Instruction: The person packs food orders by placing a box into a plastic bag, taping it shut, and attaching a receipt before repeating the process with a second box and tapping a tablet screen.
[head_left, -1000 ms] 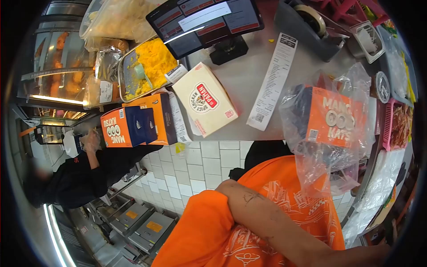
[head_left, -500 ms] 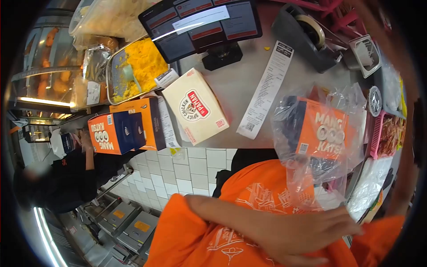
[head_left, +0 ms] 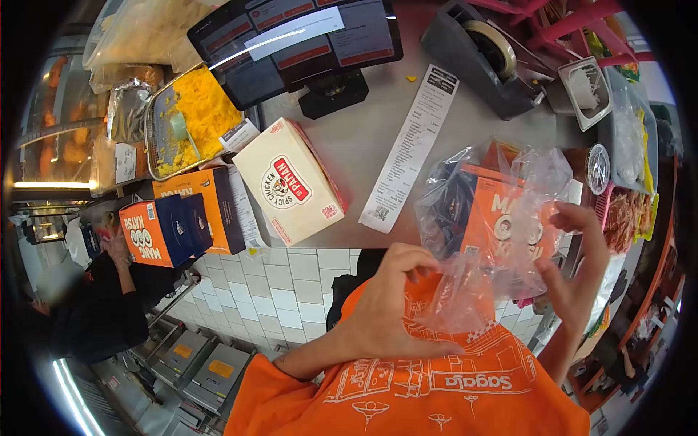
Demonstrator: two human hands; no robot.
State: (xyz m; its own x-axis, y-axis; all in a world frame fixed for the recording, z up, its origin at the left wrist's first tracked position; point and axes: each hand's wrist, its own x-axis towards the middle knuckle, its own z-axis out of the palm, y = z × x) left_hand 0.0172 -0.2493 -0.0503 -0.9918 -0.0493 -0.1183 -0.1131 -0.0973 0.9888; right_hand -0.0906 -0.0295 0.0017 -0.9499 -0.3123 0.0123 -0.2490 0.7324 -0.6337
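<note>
A clear plastic bag (head_left: 465, 291) lies around an orange and dark blue box (head_left: 502, 211) at the counter's right front, its gathered end hanging over the edge. My left hand (head_left: 396, 312) is at the left of that loose end, fingers curled and thumb stretched apart below them. On the right side of the bag my right hand (head_left: 574, 265) is raised, thumb and fingers spread. Left of the bag is a long printed receipt (head_left: 411, 145). A cream box (head_left: 291, 182) with a red label sits farther left, beside more orange and blue boxes (head_left: 171, 229).
A dark touchscreen (head_left: 298, 47) stands at the back. Behind the receipt is a tape dispenser (head_left: 483, 58), with a metal container (head_left: 585, 94) to its right. A tray of yellow food (head_left: 200, 109) sits at the left. Another person (head_left: 87, 305) is at the far left.
My left hand has moved up to the bag from in front of my shirt. My right hand has come into clear view beside the bag. The view has shifted slightly to the right.
</note>
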